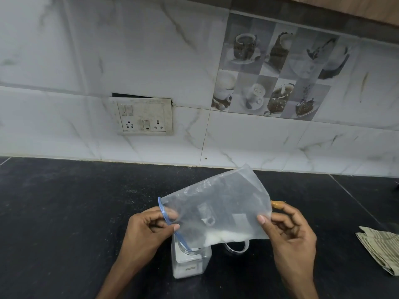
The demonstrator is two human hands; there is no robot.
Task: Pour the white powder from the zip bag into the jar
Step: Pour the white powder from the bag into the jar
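A clear zip bag (pixel 220 203) with a blue zip strip hangs tilted over a square clear jar (pixel 190 263) on the black counter. White powder (pixel 224 236) lies along the bag's lower edge, next to the jar's open mouth. My left hand (pixel 149 231) pinches the bag at the blue zip end, right above the jar. My right hand (pixel 289 231) pinches the bag's opposite, closed end, raised a little to the right. White powder also shows inside the jar's bottom.
The jar's clear round lid (pixel 236 248) lies on the black counter (pixel 64 212) just right of the jar, partly behind the bag. A folded striped cloth (pixel 380 249) sits at the right edge. A tiled wall with a switch plate (pixel 142 116) runs behind.
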